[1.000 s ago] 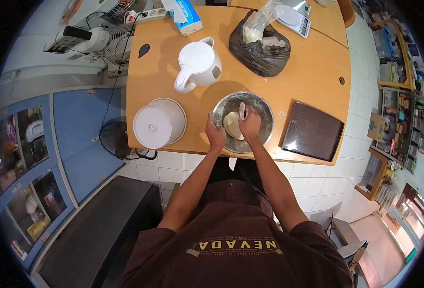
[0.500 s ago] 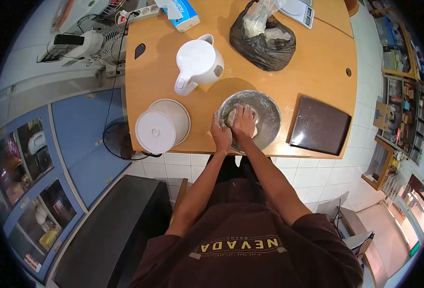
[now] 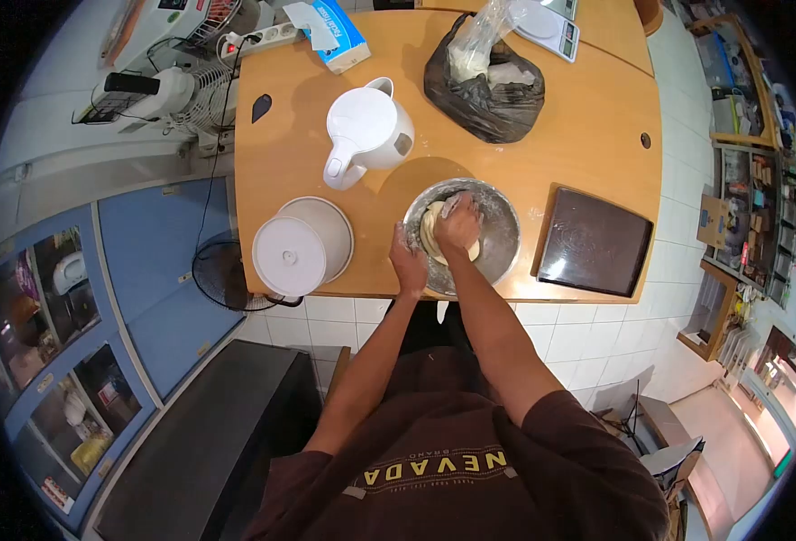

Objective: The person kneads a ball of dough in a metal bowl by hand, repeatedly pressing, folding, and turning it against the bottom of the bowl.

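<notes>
A round metal bowl point(image 3: 503, 243), its inner wall dusted with flour, stands near the table's front edge. In it lies a pale lump of dough point(image 3: 431, 231), partly covered by my right hand point(image 3: 458, 227). The fingers of that hand are curled and pressed into the dough. At the bowl's left rim is my left hand point(image 3: 408, 261), its floury fingers along the edge, holding the bowl's side. Some of its fingertips are hard to make out.
A lidded white container point(image 3: 292, 257) stands left of the bowl, a white electric kettle point(image 3: 366, 131) behind it. A dark baking tray point(image 3: 596, 242) lies on the right. Farther back are a black plastic bag point(image 3: 497, 113), a digital scale point(image 3: 547, 27) and a tissue box point(image 3: 339, 45).
My left hand has moved off the dough to the bowl's left rim. My right hand's fingers have curled from a flatter pose, and more dough shows. The view has shifted slightly.
</notes>
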The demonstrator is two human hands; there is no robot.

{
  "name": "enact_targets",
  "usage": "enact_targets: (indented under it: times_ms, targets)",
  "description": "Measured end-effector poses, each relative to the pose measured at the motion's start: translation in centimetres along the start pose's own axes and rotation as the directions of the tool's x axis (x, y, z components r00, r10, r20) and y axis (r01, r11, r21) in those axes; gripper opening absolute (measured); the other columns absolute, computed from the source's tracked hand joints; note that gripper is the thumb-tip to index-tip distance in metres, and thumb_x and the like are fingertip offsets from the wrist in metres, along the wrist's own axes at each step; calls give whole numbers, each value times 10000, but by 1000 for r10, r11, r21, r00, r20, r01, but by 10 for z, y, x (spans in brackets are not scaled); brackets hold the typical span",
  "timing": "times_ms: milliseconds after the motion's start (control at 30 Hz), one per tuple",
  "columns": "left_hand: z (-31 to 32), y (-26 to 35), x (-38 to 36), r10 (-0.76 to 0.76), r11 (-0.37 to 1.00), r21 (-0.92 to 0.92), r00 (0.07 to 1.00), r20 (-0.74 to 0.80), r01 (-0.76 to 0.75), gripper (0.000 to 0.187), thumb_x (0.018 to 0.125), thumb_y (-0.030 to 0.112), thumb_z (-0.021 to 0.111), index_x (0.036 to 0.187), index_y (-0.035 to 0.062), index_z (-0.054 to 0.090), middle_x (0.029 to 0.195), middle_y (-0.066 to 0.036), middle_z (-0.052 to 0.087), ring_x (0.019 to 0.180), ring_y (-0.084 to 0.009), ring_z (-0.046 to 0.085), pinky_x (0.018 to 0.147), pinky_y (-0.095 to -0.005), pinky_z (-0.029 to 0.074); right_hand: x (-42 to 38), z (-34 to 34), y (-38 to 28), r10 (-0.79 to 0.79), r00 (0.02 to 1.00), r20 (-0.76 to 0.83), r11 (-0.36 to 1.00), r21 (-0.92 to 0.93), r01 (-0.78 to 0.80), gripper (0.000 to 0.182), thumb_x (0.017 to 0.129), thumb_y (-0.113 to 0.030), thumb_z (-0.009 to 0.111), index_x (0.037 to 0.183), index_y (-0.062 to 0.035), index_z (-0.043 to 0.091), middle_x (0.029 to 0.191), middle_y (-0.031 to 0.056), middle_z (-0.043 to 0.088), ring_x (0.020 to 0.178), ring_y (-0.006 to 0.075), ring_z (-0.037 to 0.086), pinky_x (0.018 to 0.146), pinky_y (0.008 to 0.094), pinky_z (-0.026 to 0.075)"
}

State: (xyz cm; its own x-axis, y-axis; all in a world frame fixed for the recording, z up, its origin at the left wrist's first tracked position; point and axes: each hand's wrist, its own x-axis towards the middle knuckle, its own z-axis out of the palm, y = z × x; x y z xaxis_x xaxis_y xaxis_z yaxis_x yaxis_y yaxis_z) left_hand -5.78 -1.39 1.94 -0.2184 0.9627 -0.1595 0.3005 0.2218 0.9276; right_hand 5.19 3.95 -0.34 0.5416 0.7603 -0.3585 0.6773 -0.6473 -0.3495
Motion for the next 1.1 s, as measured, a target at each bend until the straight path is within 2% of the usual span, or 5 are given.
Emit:
enact_targets:
  times_ms: [200,267,367,700,1100]
  targets:
    - [-4,31,1,-130,991,-8,991,9,130,591,738,-135,493,1328,-115,521,1199,-283,628,1176,-408,605,1050,-402,442,-1,-4,14,-334,940,-67,938,77,339,341,881,-267,668,1142,-53,619,1142,182,668,1082,384,635,952,551,476]
    - [1,17,-1,-125,992,-23,992,-16,125,592,740,-136,500,1331,-109,521,1212,-273,624,1180,-403,600,1056,-407,440,6,-29,17,-501,845,188,865,129,485,457,855,-340,709,1160,-6,643,1220,312,620,1175,459,582,1010,537,472]
    - [4,4,-6,-40,998,52,997,-68,44,597,749,-132,526,1345,-103,516,1234,-266,617,1191,-395,594,1060,-407,439,15,-15,43,-756,651,62,652,-5,758,578,830,-429,745,1186,9,620,1212,321,615,1178,454,578,1014,544,461]
    - [13,-32,-4,-9,1000,15,998,-67,10,568,781,-154,490,1341,-59,526,1193,-204,660,1112,-292,651,991,-355,479,15,-88,4,-635,505,585,696,150,702,547,801,-416,741,1186,-66,574,1093,252,672,1088,438,625,916,522,506]
    - [3,6,0,-39,998,-46,999,-18,38,502,780,-156,466,1259,-47,570,1115,-186,677,1080,-295,659,975,-366,482,-13,-74,22,-548,644,533,667,-187,722,443,989,-446,511,1232,-94,625,1361,223,542,1327,400,500,1068,657,385]
